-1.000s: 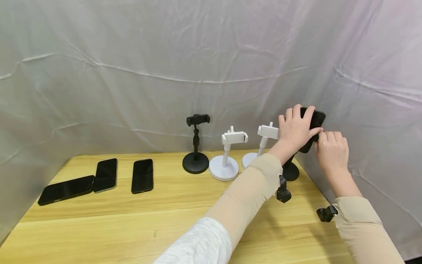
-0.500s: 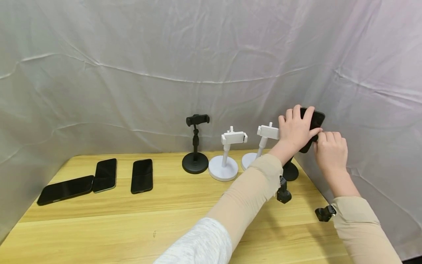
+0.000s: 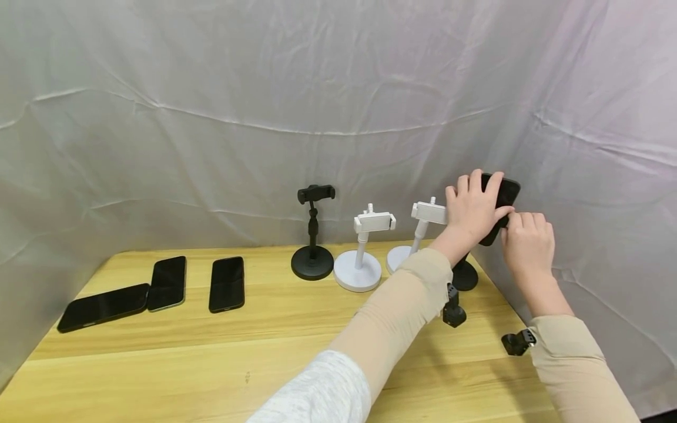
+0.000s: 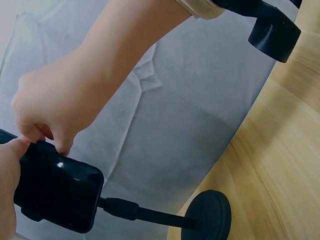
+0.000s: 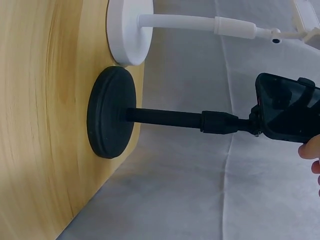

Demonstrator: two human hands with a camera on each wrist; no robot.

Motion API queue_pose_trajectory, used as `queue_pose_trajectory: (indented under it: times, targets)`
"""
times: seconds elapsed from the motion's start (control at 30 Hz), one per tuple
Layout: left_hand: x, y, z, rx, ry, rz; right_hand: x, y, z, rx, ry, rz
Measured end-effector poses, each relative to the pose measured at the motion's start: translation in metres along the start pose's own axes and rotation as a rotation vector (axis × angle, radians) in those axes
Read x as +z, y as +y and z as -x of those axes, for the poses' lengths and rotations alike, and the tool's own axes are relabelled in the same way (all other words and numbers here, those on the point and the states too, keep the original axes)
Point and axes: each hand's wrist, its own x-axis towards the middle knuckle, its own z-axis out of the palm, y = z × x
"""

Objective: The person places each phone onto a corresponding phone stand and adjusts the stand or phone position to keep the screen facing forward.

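Note:
At the far right of the head view, a dark smartphone [image 3: 506, 192] sits upright in the clamp of a black phone stand [image 3: 465, 276]. My left hand [image 3: 472, 207] holds the phone, fingers spread over its left side and thumb across its face. My right hand [image 3: 529, 242] has curled fingers pinching the clamp at the phone's right edge, clearer in the left wrist view, where the phone [image 4: 65, 192] lies across the stand's head. In the right wrist view, the stand's stem [image 5: 170, 117] runs to the phone; only some fingertips [image 5: 311, 149] show there.
Left of my hands stand two white phone stands [image 3: 358, 271] and another black stand [image 3: 313, 262], their clamps without phones. Three dark phones, including one upright-lying phone [image 3: 227, 284], lie on the wooden table [image 3: 158, 376] at left. Grey cloth [image 3: 211, 170] hangs behind and beside.
Both hands keep their places at the phone and clamp. The head view has shifted only very slightly; nothing else has visibly moved.

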Motion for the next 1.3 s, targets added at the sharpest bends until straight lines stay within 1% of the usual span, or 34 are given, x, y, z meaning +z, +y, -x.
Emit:
queue_pose_trajectory:
  times: [0.17, 0.43, 0.67, 0.83, 0.97, 1.03, 1.2, 1.3]
  targets:
    - [0.001, 0.000, 0.000, 0.000, 0.000, 0.001, 0.000, -0.003, -0.001, 0.013, 0.013, 0.003]
    - [-0.003, -0.004, 0.001, 0.022, -0.048, 0.006, -0.002, -0.006, -0.003, 0.029, -0.013, 0.026]
    - [-0.007, -0.010, 0.003, 0.045, -0.034, -0.013, -0.003, -0.007, -0.002, 0.030, -0.007, 0.038]
    - [-0.011, -0.016, 0.007, 0.063, -0.038, -0.022, -0.004, -0.006, 0.001, 0.046, -0.015, 0.053]
    - [-0.013, -0.020, 0.010, 0.076, -0.014, -0.036, -0.004, -0.006, 0.005, 0.057, -0.015, 0.050]
    - [-0.013, -0.022, 0.011, 0.087, 0.014, -0.042, -0.003, -0.006, 0.007, 0.060, -0.011, 0.046]
    - [-0.014, -0.029, 0.012, 0.117, 0.080, -0.051, -0.004, -0.005, 0.011, 0.063, 0.030, 0.027]
    - [-0.017, -0.033, 0.013, 0.135, 0.102, -0.054, -0.004, -0.004, 0.013, 0.068, 0.053, 0.007]
